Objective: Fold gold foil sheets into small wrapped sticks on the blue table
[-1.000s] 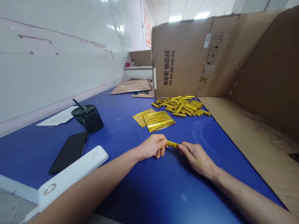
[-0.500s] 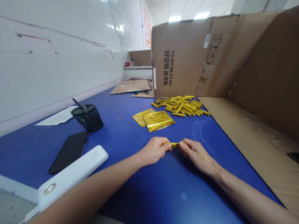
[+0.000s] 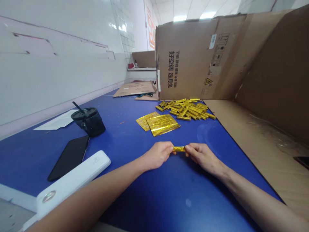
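A small gold foil roll [image 3: 179,149] is stretched level between my two hands above the blue table. My left hand [image 3: 161,154] pinches its left end, and my right hand [image 3: 200,156] pinches the right end. Just beyond them lie flat gold foil sheets [image 3: 164,125], overlapping one another. Farther back, beside the cardboard, several similar gold rolls [image 3: 190,109] form a loose pile.
A dark cup [image 3: 90,122] with a straw, white paper [image 3: 56,120], a black phone [image 3: 70,158] and a long white device [image 3: 74,175] are at the left. A large cardboard box [image 3: 190,64] stands behind the pile; cardboard borders the table's right edge.
The fingers of my left hand have shifted to the left end of the roll, so more of its gold surface shows. My right hand keeps its pinch.
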Demonstrator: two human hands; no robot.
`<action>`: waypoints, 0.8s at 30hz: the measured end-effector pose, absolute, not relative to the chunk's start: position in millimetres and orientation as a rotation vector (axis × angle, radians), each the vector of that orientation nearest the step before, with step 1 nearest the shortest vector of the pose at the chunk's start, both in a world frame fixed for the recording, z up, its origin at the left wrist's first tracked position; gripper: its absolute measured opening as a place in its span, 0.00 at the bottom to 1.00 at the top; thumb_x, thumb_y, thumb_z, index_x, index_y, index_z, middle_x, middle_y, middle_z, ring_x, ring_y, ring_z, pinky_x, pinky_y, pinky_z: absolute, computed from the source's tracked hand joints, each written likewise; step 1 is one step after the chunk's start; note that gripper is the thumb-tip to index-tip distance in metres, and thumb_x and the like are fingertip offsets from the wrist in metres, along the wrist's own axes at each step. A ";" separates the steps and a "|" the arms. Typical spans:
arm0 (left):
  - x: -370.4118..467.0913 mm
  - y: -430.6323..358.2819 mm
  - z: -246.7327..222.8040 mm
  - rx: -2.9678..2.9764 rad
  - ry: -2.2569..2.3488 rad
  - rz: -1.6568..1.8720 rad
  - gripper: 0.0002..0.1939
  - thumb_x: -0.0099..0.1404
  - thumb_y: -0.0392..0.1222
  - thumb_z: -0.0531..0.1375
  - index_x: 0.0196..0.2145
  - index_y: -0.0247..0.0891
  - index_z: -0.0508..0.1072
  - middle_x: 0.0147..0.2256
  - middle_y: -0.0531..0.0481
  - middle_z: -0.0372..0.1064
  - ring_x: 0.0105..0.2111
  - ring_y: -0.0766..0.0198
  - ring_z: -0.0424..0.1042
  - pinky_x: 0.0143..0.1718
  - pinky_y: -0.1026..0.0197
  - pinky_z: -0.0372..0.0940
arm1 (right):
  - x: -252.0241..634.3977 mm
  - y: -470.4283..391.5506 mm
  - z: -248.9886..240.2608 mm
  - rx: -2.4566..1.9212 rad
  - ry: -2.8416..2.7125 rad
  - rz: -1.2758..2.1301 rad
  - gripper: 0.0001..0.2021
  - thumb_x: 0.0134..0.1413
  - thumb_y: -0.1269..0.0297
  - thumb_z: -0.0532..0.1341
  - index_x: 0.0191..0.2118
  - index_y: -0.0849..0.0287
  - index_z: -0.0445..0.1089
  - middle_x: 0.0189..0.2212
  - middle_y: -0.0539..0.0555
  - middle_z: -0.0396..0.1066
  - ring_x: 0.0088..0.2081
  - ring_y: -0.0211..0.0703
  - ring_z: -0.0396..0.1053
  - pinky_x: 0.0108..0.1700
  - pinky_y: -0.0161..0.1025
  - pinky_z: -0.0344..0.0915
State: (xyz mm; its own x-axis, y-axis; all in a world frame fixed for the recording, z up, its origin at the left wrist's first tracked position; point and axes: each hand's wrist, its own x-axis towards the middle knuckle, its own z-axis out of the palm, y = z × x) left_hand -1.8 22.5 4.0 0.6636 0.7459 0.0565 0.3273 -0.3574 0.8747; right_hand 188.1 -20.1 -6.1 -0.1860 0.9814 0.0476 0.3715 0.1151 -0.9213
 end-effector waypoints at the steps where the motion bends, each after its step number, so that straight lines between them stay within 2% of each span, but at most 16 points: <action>1: -2.8 25.5 4.7 1.918 0.856 0.598 0.13 0.61 0.43 0.47 0.27 0.33 0.65 0.13 0.59 0.51 0.15 0.72 0.50 0.17 0.69 0.46 | 191.1 -17.5 -7.7 -1.350 -1.623 1.039 0.18 0.52 0.51 0.50 0.21 0.60 0.59 0.11 0.41 0.47 0.15 0.29 0.42 0.16 0.30 0.40; 5: -4.3 31.1 6.0 1.823 0.879 0.685 0.16 0.63 0.45 0.44 0.29 0.32 0.64 0.12 0.60 0.49 0.13 0.73 0.46 0.15 0.69 0.44 | 194.3 -14.6 -10.5 -1.366 -1.559 0.992 0.19 0.53 0.50 0.48 0.20 0.60 0.58 0.11 0.42 0.48 0.14 0.29 0.44 0.16 0.30 0.42; 10: 0.9 18.9 3.3 1.540 0.749 0.648 0.16 0.62 0.48 0.46 0.29 0.33 0.63 0.12 0.60 0.51 0.11 0.75 0.45 0.12 0.71 0.41 | 181.1 -23.9 -5.2 -1.260 -1.554 1.028 0.14 0.50 0.52 0.53 0.29 0.60 0.61 0.19 0.46 0.60 0.16 0.30 0.54 0.18 0.30 0.52; 14: 5.1 8.4 1.5 1.549 0.703 0.447 0.15 0.62 0.48 0.46 0.31 0.34 0.63 0.15 0.57 0.56 0.11 0.74 0.52 0.12 0.71 0.46 | 177.2 -26.3 -2.5 -1.224 -1.514 1.056 0.15 0.51 0.54 0.53 0.23 0.60 0.61 0.17 0.46 0.61 0.15 0.30 0.54 0.18 0.30 0.51; 18: 8.3 3.3 0.9 1.637 0.696 0.420 0.10 0.59 0.44 0.51 0.32 0.33 0.63 0.22 0.54 0.60 0.18 0.72 0.61 0.17 0.70 0.54 | 177.1 -26.2 -2.6 -1.265 -1.427 1.122 0.14 0.49 0.57 0.55 0.21 0.60 0.61 0.14 0.45 0.60 0.14 0.29 0.54 0.17 0.29 0.50; 24: 9.8 -0.5 2.7 1.680 0.681 0.382 0.06 0.59 0.37 0.49 0.29 0.32 0.61 0.23 0.54 0.60 0.19 0.73 0.61 0.21 0.69 0.57 | 169.0 -33.2 1.7 -1.180 -1.487 1.190 0.12 0.50 0.56 0.54 0.27 0.61 0.63 0.17 0.45 0.61 0.17 0.30 0.55 0.18 0.30 0.53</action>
